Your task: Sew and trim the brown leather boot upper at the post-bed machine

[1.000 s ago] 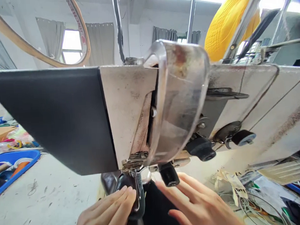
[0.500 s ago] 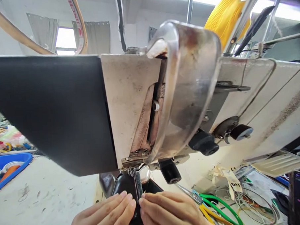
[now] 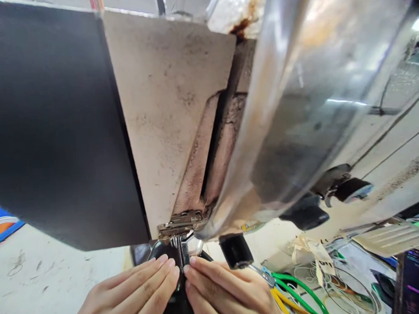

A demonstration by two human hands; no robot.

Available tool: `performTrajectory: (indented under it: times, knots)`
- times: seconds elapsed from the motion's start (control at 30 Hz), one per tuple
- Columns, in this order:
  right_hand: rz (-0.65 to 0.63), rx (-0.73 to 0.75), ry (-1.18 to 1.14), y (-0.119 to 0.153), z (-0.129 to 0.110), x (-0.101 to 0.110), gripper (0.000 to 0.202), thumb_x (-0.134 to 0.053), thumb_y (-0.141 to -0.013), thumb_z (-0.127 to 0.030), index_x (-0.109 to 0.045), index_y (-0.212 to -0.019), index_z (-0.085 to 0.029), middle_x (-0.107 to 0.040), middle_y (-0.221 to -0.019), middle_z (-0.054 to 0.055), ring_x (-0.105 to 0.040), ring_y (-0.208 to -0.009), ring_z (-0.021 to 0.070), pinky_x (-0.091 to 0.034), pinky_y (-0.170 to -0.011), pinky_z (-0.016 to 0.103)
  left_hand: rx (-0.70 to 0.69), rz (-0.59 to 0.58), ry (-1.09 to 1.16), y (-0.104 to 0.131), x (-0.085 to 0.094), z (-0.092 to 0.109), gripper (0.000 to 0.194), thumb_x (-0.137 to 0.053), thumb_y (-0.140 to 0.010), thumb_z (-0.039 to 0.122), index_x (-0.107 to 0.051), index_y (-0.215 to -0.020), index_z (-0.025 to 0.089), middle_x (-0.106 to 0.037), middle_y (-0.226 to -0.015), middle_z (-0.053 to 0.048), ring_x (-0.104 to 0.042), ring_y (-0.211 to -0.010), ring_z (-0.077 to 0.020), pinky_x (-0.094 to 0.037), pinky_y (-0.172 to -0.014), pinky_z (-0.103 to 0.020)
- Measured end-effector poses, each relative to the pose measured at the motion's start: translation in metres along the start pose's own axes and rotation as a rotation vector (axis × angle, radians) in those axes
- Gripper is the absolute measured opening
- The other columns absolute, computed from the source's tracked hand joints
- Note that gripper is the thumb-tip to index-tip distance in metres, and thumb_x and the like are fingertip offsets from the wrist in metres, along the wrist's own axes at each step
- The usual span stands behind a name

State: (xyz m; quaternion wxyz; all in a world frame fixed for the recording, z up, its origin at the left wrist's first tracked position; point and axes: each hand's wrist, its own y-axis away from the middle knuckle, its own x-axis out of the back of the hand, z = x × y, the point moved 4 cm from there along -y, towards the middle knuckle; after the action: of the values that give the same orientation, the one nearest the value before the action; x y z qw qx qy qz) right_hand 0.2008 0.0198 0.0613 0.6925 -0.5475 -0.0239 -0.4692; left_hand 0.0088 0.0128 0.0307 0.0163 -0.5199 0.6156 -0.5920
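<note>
The left hand (image 3: 132, 294) and right hand (image 3: 229, 292) lie flat, fingers (image 3: 166, 270) meeting tip to tip on a dark piece of material (image 3: 177, 306) right under the presser foot (image 3: 180, 251) of a worn sewing machine (image 3: 179, 107). Scissors with green and yellow handles (image 3: 295, 294) lie on the cluttered counter (image 3: 62, 283) just beside the right hand. A blue tray (image 3: 4, 226) shows at the left edge.

Between the hands (image 3: 177, 288) the material (image 3: 178, 311) was black; right of them, scissors (image 3: 299, 296) had green and yellow handles; the surface (image 3: 62, 283) was off-white.
</note>
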Motion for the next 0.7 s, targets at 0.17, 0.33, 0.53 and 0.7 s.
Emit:
performTrajectory:
  times: [0.17,0.33,0.53,0.7]
  knots:
    - [0.081,-0.043,-0.019,-0.002,0.0,-0.004,0.033,-0.047,-0.094,-0.001,-0.075,-0.082,-0.014,-0.08,-0.087,-0.001,-0.072,-0.071,0.0107,-0.056,-0.061,0.023,-0.093,-0.035,-0.012,-0.012,0.007,-0.005,0.041,-0.038,-0.1,0.015,-0.054,-0.137,0.007,-0.076,-0.112,-0.007,-0.064,-0.119,-0.0133,-0.044,-0.11,-0.021]
    - [0.014,-0.07,0.003,-0.004,0.002,-0.009,0.035,-0.043,-0.097,-0.003,-0.074,-0.087,-0.014,-0.079,-0.092,0.001,-0.072,-0.075,0.0117,-0.056,-0.066,0.026,-0.07,-0.136,0.011,-0.003,0.001,-0.016,0.055,-0.029,-0.101,0.012,-0.027,-0.155,0.013,-0.068,-0.129,-0.002,-0.059,-0.126,-0.0109,-0.042,-0.111,-0.023]
    - [-0.026,-0.105,0.01,-0.006,0.007,-0.01,0.039,-0.036,-0.101,-0.007,-0.073,-0.093,-0.014,-0.079,-0.095,0.001,-0.071,-0.08,0.0113,-0.055,-0.068,0.025,-0.003,-0.139,0.045,0.005,-0.002,-0.021,0.054,-0.031,-0.098,0.011,-0.039,-0.151,0.022,-0.066,-0.133,0.003,-0.057,-0.128,-0.0091,-0.039,-0.113,-0.021]
    - [0.13,-0.096,0.028,-0.008,0.009,-0.023,0.041,-0.032,-0.1,-0.008,-0.071,-0.089,-0.015,-0.079,-0.086,0.001,-0.071,-0.075,0.0107,-0.054,-0.063,0.022,0.001,-0.108,0.008,-0.009,0.002,-0.022,0.043,-0.028,-0.101,0.018,-0.06,-0.129,0.021,-0.073,-0.122,0.003,-0.066,-0.115,-0.0071,-0.044,-0.104,-0.014]
